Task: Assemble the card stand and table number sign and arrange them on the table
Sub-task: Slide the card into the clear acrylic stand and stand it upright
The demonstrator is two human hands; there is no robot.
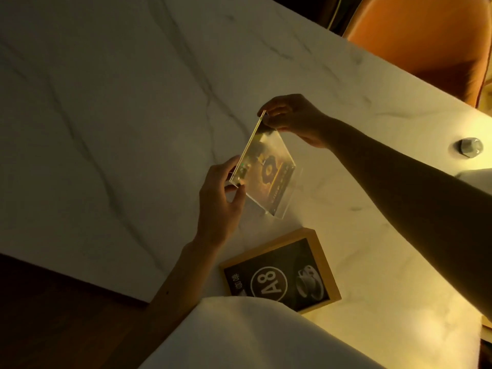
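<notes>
You are gripping the clear stand (266, 169) with both hands (221, 198) (295, 118); the sign (282, 272) is lying flat, still waiting.

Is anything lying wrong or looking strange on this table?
The wooden-framed A8 sign lies flat and askew near the table edge, not standing. The clear card stand is held tilted in both hands. Nothing seems spilled or broken.

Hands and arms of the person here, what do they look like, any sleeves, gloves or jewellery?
Both are bare: the left hand and right hand show no gloves, and no rings or watch are visible in the dim light. Both forearms are uncovered as far as the frame shows. There is a small dark spot on the left forearm. The fingers are slim.
</notes>
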